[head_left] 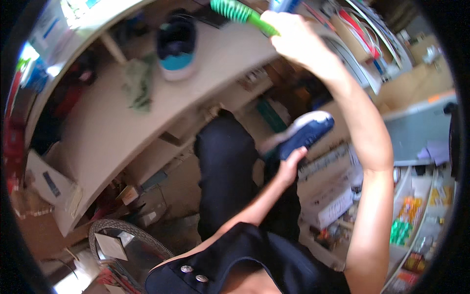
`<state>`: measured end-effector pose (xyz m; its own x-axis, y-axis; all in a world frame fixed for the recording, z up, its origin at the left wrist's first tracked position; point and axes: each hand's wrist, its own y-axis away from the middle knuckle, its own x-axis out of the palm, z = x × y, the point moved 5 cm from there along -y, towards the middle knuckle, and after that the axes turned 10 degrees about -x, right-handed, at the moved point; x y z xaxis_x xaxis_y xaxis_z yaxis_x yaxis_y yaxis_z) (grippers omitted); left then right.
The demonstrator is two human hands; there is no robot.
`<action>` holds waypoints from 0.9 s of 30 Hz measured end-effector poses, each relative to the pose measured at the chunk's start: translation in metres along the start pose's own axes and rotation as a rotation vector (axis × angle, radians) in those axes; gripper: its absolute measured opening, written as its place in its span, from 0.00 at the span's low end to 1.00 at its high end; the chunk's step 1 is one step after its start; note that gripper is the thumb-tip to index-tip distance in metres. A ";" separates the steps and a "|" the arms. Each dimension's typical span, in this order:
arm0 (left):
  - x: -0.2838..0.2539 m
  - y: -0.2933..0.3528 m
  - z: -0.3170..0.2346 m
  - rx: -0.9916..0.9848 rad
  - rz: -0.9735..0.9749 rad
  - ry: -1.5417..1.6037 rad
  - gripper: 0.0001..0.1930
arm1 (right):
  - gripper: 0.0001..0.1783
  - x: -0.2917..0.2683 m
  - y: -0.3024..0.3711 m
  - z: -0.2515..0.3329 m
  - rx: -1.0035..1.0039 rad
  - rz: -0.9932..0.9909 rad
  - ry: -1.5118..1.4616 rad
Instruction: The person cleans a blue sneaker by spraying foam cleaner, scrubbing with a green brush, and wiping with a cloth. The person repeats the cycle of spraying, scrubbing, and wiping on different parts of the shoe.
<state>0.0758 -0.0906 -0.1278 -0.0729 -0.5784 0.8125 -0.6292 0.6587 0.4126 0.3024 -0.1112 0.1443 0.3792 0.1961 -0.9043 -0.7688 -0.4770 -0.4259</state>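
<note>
A dark blue shoe with a white sole [313, 132] is in my left hand [294, 164], tilted in front of my right knee. The fingers are mostly hidden behind it; the thumb lies along its side. My right hand [293, 36] is raised high at the top, closed around a bright green tool with a ribbed, bristle-like end [235, 11]. Something blue shows just beyond that hand, too blurred to name. On the curved pale table stands another shoe, dark with teal and white [177, 61]. Beside it lies a crumpled green cloth [140, 81].
The curved table [110, 142] runs along my left, its edge near my knees. Below left stands a bicycle wheel [100, 228]. To my right are a white box [335, 208], shelves with colourful small packets [401, 232] and a grey surface [413, 134].
</note>
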 end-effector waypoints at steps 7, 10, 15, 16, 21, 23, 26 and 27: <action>0.030 0.022 -0.029 0.253 0.133 -0.180 0.18 | 0.29 -0.107 0.242 0.030 0.819 0.055 -0.050; 0.034 0.025 -0.024 0.274 0.214 -0.350 0.21 | 0.28 -0.104 0.342 0.051 1.052 -0.152 -0.214; 0.033 0.030 -0.019 0.177 0.192 -0.536 0.22 | 0.28 -0.082 0.349 0.105 0.998 -0.136 0.066; 0.034 0.030 -0.018 0.182 0.191 -0.581 0.22 | 0.27 -0.076 0.352 0.105 0.961 -0.116 0.110; 0.040 0.035 -0.018 0.349 0.209 -0.823 0.25 | 0.19 -0.062 0.347 0.115 1.017 -0.011 0.229; 0.038 0.037 -0.019 0.352 0.185 -0.871 0.27 | 0.16 -0.063 0.342 0.111 1.031 -0.057 0.210; 0.037 0.035 -0.015 0.265 0.205 -0.750 0.30 | 0.14 -0.061 0.313 0.123 0.880 0.038 0.206; 0.040 0.036 -0.018 0.321 0.228 -0.834 0.30 | 0.13 -0.064 0.320 0.112 0.919 0.030 0.261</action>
<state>0.0646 -0.0817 -0.0728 -0.6772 -0.6926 0.2485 -0.7065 0.7064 0.0437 -0.0256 -0.1804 0.0630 0.3702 -0.0552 -0.9273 -0.8419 0.4020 -0.3600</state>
